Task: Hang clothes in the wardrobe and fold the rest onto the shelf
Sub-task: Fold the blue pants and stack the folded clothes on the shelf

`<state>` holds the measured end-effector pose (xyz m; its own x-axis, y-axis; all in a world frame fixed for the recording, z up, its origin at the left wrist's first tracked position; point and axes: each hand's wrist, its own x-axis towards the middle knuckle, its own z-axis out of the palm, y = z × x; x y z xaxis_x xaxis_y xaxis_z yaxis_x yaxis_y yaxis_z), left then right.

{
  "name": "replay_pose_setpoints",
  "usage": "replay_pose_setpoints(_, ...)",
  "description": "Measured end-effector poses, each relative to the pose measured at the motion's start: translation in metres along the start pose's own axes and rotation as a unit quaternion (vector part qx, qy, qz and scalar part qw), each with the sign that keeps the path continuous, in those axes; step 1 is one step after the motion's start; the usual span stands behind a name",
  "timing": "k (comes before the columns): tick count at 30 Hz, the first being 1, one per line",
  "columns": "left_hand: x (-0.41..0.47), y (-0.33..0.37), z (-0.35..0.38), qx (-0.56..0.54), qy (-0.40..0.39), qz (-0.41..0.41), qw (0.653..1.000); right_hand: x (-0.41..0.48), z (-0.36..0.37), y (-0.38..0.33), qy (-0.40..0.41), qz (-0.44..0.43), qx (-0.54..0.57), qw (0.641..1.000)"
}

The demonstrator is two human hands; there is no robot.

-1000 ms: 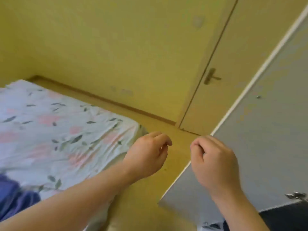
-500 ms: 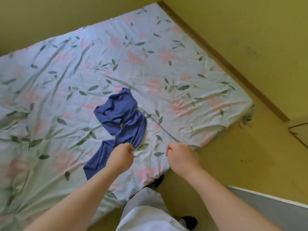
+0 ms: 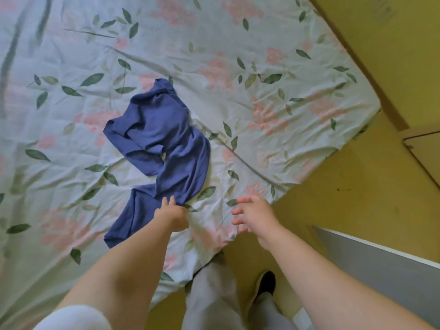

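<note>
I see one piece of clothing in my view, a blue garment [image 3: 164, 139]. It lies crumpled on the bed [image 3: 273, 67], whose sheet is pale with pink flowers and green leaves. The garment's bunched upper part is ahead of my left hand [image 3: 172, 214] and well apart from it. A long strip of the garment runs back toward me and passes just to the left of that hand.

Both hands are stretched out over the near edge of the bed, apart from each other, and neither one is holding anything. The left hand has its fingers straight, and the fingertips [image 3: 164, 201] reach onto the lower edge of the blue cloth. I cannot tell if they press it or only hover above it. The right hand [image 3: 253, 215] has its fingers spread and relaxed. It is over the sheet to the right of the garment, near it but not touching.

Between my forearms and below the hands I see light trousers [image 3: 212, 298] and one dark shoe [image 3: 265, 285] on the yellow floor [image 3: 357, 210]. To the right of the right forearm there is one grey panel [image 3: 392, 265] with a white edge. A white sleeve [image 3: 73, 317] shows on my left arm.
</note>
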<state>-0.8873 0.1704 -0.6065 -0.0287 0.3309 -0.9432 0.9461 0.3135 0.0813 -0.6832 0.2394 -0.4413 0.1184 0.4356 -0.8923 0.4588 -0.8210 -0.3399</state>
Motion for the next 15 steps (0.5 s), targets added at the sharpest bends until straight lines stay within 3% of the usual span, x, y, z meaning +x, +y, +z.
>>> replay_pose_setpoints(6,0.043,-0.015,-0.003,-0.04,-0.045,-0.036,0.998,0.024,0.004,-0.014,0.024,0.003,0.024,0.999)
replay_pose_setpoints(10,0.058,-0.032,-0.007,-0.148,-0.008,-0.009,0.989,0.038,0.005,-0.024,0.025,0.006,0.02,0.999)
replay_pose_setpoints(13,0.056,-0.042,-0.009,-0.279,0.09,-0.029,0.956,0.045,0.01,-0.03,0.018,0.008,0.008,1.0)
replay_pose_setpoints(15,0.052,-0.047,-0.01,-0.421,0.151,-0.065,0.892,0.046,0.016,-0.035,0.007,0.014,-0.008,1.0)
